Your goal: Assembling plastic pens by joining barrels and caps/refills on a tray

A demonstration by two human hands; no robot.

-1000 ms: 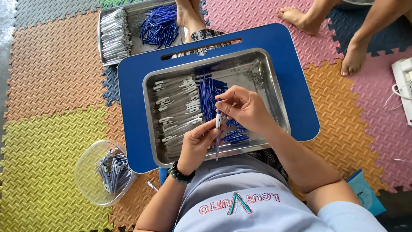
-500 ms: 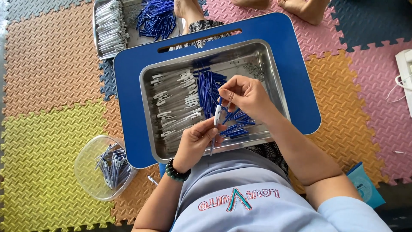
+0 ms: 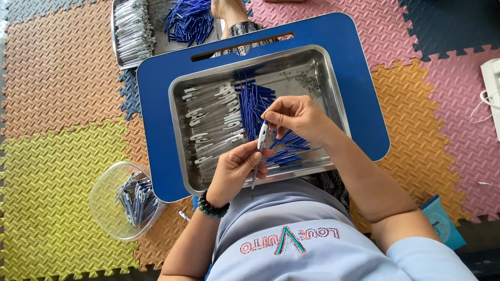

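Note:
Both hands meet over a steel tray (image 3: 333,88) that rests on a blue lap table (image 3: 359,47). My left hand (image 3: 234,171) grips the lower end of a slim pen (image 3: 260,145). My right hand (image 3: 297,117) pinches the pen's white upper part between thumb and fingers. Inside the tray lie clear pen barrels with white clips (image 3: 213,122) on the left and blue refills (image 3: 255,101) in the middle.
A clear round tub (image 3: 104,208) holding several assembled pens sits on the foam mats at my lower left. A second steel tray (image 3: 117,49) with barrels and blue refills (image 3: 190,21) lies beyond the table, next to another person's foot (image 3: 229,10). A white device (image 3: 492,88) lies at the right edge.
The view has shifted a little. My hands stay together on the pen over the tray, with the right fingers working at its top end.

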